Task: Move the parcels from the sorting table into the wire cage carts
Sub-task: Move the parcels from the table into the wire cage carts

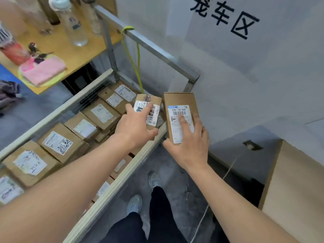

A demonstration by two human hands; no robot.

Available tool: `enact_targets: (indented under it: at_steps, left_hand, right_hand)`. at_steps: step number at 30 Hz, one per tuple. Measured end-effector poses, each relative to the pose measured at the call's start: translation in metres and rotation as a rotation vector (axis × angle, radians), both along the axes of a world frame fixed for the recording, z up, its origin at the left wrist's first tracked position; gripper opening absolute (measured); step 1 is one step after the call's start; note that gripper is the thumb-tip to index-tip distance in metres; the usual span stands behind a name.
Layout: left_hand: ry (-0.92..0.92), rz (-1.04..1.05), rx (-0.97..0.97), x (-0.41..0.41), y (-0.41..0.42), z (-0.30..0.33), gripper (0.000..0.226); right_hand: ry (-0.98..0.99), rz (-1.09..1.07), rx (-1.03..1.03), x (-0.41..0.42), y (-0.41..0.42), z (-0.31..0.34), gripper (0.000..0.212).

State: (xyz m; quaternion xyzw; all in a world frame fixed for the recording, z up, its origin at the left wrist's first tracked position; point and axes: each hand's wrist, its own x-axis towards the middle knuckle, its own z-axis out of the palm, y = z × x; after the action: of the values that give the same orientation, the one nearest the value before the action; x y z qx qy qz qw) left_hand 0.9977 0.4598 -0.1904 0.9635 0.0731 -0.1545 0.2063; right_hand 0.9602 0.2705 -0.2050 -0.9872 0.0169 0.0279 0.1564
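The left hand [135, 128] grips a small labelled parcel [149, 109], fingers spread over its top, above the wire cage cart [98, 88]. The right hand [188, 142] clasps a taller parcel [180, 102], thumb beneath, fingers across its label.

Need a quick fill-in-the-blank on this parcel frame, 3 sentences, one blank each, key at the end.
1. The right hand holds a cardboard parcel whose white label begins with the number ____.
2. The left hand grips a second parcel above the ____ cart.
3. On the wooden shelf beside the clear bottle lies a folded cloth coloured ____.

Missing words: 530; cage; pink
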Motion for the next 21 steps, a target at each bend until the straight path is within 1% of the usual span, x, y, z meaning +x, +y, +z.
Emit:
enact_targets:
  at_steps: [5, 13, 18, 21]
  left_hand:
    - [0.118, 0.214, -0.004, 0.001, 0.034, -0.035, 0.101]
    - [0.232, 0.546, -0.076, -0.016, 0.076, -0.112, 0.101]
    - [0.264, 0.769, -0.202, -0.040, 0.094, -0.179, 0.098]
    - [0.265, 0.878, -0.259, -0.059, 0.104, -0.220, 0.098]
  right_hand:
    - [0.100, 0.164, 0.064, 0.030, 0.038, -0.036, 0.095]
    - [0.254, 0.456, 0.135, 0.067, 0.077, -0.111, 0.087]
    - [0.367, 0.566, 0.217, 0.065, 0.110, -0.168, 0.084]
    - [0.451, 0.634, 0.224, 0.063, 0.125, -0.202, 0.083]
